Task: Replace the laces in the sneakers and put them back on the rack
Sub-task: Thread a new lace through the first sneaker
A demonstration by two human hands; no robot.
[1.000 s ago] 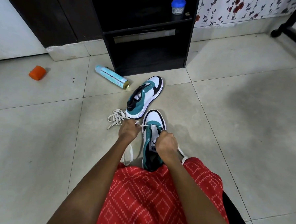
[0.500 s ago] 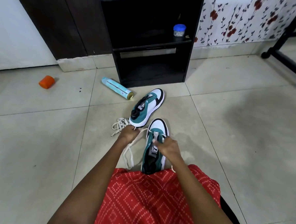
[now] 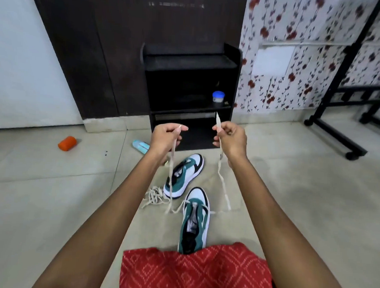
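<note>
Aloft, left hand [image 3: 164, 138], right hand [image 3: 230, 139] pinch flat cream lace [image 3: 171, 176] ends; lace threads teal sneaker [image 3: 200, 230].

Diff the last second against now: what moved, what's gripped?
The left hand and right hand rose off the near sneaker, each with a pinch grip near one end of the lace, drawing both strands up from its front eyelets. That sneaker, the far sneaker, loose lace pile and rack stayed put.

Red garment [image 3: 195, 274], white diamond print
</note>
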